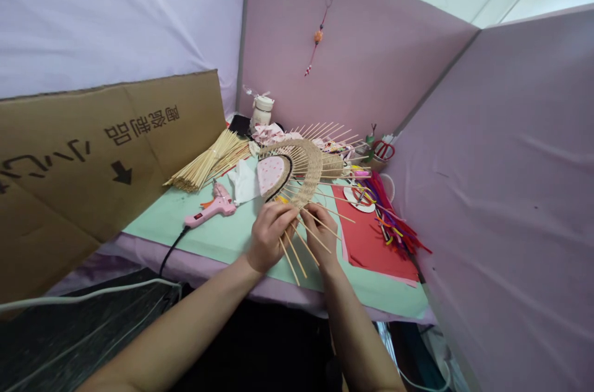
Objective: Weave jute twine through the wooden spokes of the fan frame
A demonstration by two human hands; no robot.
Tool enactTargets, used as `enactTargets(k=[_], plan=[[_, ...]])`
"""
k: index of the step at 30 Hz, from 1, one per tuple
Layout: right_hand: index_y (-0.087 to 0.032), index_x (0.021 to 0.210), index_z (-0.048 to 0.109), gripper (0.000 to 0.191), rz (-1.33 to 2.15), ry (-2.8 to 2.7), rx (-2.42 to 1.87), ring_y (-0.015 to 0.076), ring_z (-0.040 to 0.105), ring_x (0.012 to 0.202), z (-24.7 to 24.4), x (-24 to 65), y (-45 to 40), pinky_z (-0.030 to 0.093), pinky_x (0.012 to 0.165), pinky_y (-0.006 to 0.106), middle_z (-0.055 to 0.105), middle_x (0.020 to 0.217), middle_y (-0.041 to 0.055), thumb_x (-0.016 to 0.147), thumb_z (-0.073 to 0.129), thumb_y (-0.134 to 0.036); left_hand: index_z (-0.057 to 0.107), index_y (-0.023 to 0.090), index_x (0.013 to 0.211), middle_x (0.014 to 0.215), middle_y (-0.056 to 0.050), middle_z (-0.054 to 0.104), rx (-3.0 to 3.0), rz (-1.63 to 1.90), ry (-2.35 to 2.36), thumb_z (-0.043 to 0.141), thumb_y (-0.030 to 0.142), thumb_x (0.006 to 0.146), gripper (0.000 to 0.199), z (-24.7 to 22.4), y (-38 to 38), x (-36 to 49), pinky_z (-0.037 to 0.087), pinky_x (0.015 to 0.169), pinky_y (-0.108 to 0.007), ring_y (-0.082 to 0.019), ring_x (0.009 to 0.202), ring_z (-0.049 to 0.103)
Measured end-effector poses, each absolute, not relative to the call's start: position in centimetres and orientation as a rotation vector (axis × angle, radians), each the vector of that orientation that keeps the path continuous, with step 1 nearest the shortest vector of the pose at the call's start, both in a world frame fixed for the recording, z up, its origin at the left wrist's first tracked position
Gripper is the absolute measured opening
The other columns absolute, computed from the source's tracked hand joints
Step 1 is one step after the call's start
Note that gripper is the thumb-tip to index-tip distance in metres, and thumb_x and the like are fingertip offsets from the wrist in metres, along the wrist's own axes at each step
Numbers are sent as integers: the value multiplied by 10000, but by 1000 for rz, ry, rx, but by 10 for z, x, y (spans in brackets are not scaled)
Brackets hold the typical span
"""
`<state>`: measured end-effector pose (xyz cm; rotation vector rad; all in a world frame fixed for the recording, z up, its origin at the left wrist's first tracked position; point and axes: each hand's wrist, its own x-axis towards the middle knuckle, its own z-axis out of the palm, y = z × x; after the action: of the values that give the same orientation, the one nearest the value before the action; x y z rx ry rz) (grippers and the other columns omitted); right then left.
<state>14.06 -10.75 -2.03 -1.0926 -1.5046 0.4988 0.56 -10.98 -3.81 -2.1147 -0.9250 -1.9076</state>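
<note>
Both hands hold a woven fan-shaped piece (312,174) above the table. It has thin wooden sticks spreading outward, a curved band of tan cord woven across them, and a pink dotted half-round centre edged in black. My left hand (271,232) is closed on the near end of the woven band, its fingers bent over the sticks. Close beside it, my right hand (320,232) grips the band and sticks from the other side, with several stick ends poking out between the two hands. The fingertips partly hide what they pinch.
A pink glue gun (211,209) lies left on the green table cover (185,219). Behind it are a bundle of sticks (206,163), white tissue (244,182) and a bottle (262,111). Red sheets (371,250) and coloured pipe cleaners (394,213) lie right. Cardboard (83,182) stands left.
</note>
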Motion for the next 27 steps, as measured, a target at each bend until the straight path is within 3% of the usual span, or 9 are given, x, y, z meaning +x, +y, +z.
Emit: enactTargets(k=[10, 19, 27], plan=[[-182, 741, 626, 211, 442, -1543, -1184, 133, 534, 650, -19, 174, -110, 423, 632, 259, 589, 691, -7, 856, 643, -359, 645, 206, 1020, 952, -65, 682, -2093, -1938, -897, 601, 145, 885, 154, -37, -111, 3, 544, 859, -373, -187, 956, 623], [-188, 853, 604, 47, -74, -1830, -1099, 106, 511, 641, 14, 213, -147, 432, 613, 236, 570, 722, -8, 887, 615, -157, 644, 215, 1007, 952, -56, 693, -2086, -1957, -921, 594, 166, 894, 133, -37, -111, 4, 536, 866, -369, -180, 954, 633], [-197, 870, 591, 193, -466, -1762, -952, 125, 545, 649, 33, 199, -170, 475, 622, 255, 610, 724, 8, 793, 708, -64, 642, 215, 1033, 969, -58, 685, -2118, -1960, -897, 619, 126, 868, 188, -40, -110, 3, 531, 882, -379, -186, 973, 622]])
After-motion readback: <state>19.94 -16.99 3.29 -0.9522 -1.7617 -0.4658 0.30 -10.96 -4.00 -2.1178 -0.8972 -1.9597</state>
